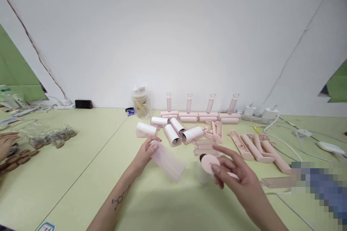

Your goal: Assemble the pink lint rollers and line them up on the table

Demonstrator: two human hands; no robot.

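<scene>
My left hand pinches a translucent, pale pink plastic sleeve by its upper left corner. In my right hand a pink round cap is gripped between thumb and fingers, with the index finger stretched out. Directly behind the cap is a pale, blurred roll with a dark opening at its top; whether my fingers also hold it, I cannot tell. Beyond my hands lie several white rolls with dark cores. Clear pinkish handles rest just past my right fingertips.
Along the wall stand pink lint rollers with upright handles. Pink casings and cables lie to the right, a bagged cup at the back. At left, another person's hand is near small glass jars and wooden discs.
</scene>
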